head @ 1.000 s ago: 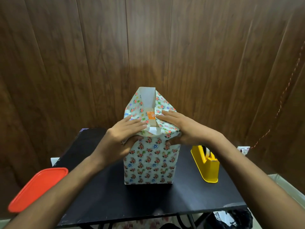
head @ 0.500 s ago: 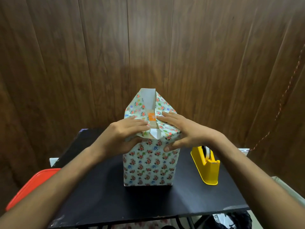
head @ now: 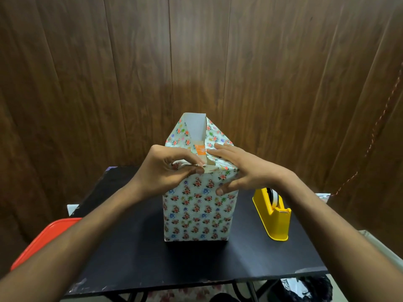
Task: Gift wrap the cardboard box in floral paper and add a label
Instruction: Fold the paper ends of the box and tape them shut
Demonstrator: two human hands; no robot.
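While the box (head: 197, 205) stands upright mid-table (head: 135, 253), wrapped in floral paper (head: 196, 214), both hands meet at its top near edge. Left hand (head: 165, 171) is curled, thumb and fingers pinching a paper fold there. Right hand (head: 244, 171) lies flat and spread on the top, thumb down the front face. A yellow dispenser (head: 272, 214) stands right. Beyond the hands, an unfolded flap (head: 195, 129) rises.

Upright floral-wrapped box (head: 197, 211), mid-table, far top flap (head: 195, 129) standing unfolded
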